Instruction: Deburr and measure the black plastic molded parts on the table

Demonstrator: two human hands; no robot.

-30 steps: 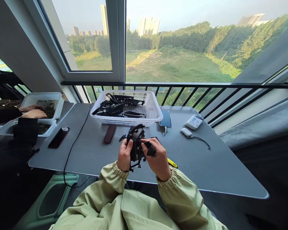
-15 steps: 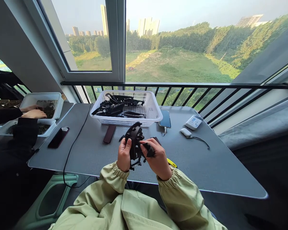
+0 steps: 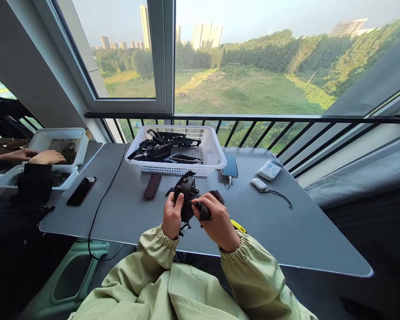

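A black moulded plastic part (image 3: pixel 187 186) with clips and ribs along its edge is gripped by my left hand (image 3: pixel 172 215), thumb laid over its face. On its right side, my right hand (image 3: pixel 218 218) is closed on a small dark piece (image 3: pixel 204 212) and presses close against the part. My fingers cover much of that piece, so its kind is unclear. Just beyond my hands stands a white plastic basket (image 3: pixel 175 169) holding several similar black parts (image 3: pixel 156 151). A yellow-handled tool (image 3: pixel 238 226) lies by my right wrist, partly hidden.
The grey table (image 3: pixel 286 231) carries a dark red phone-like slab (image 3: pixel 152 186), a phone (image 3: pixel 82 191), a plugged-in phone (image 3: pixel 230 165), a white display device (image 3: pixel 269 170) and a white case (image 3: pixel 259 184). A black cable (image 3: pixel 103 200) crosses the left. There, another person's hands (image 3: pixel 47 157) work over white tubs (image 3: pixel 83 144).
The black part has turned slightly in my left hand. My right hand has shifted a little left with the small piece. The other person's hands have moved slightly left.
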